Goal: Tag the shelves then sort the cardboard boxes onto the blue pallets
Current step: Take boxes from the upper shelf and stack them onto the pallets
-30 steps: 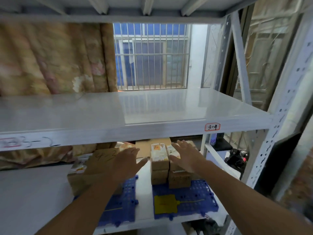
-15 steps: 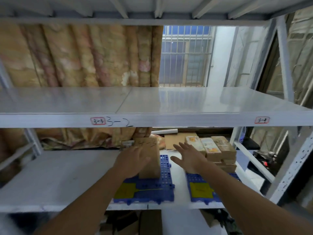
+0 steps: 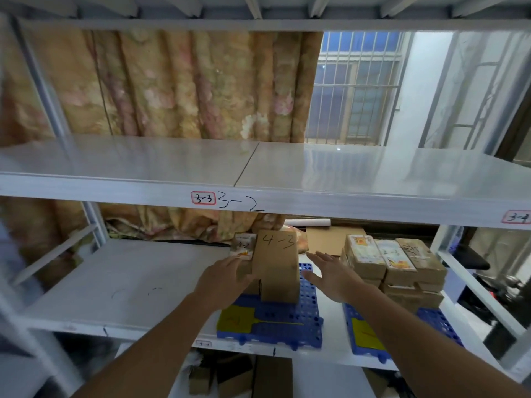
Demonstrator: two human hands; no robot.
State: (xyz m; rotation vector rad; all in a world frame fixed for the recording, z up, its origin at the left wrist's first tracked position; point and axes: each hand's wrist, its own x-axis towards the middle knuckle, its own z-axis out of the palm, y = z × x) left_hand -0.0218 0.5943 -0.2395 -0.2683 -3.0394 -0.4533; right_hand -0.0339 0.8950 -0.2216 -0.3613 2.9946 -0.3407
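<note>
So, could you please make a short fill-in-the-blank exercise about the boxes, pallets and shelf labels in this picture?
1. The tall cardboard box between the hands is marked ____.
2. It stands on a ____ pallet.
3. The red-framed sticker on the upper shelf edge reads ____.
4. The left hand touches the box; the right hand is ____, fingers spread.

Missing words: 4-3; blue; 3-3; open
</note>
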